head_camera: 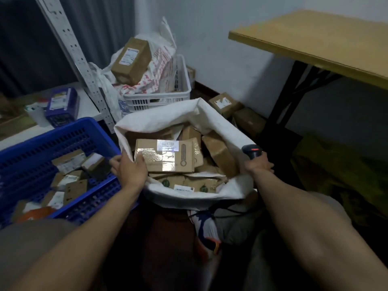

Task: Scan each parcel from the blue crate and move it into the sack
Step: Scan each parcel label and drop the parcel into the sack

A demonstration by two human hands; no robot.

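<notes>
A white sack [159,120] stands open in the middle, holding several cardboard parcels. On top lies a flat brown parcel [168,157] with tape and a label. My left hand [128,169] holds this parcel's left end at the sack's left rim. The blue crate [48,141] stands at the left with several small parcels [69,161] inside. My right hand [257,164] grips a black barcode scanner [252,150] at the sack's right rim, its red window facing up.
A white basket [178,95] with red-printed bags and a brown box [131,59] stands behind the sack. More boxes [225,103] lie on the floor by the wall. A yellow table [315,43] stands at the right, a metal shelf post [69,43] at the left.
</notes>
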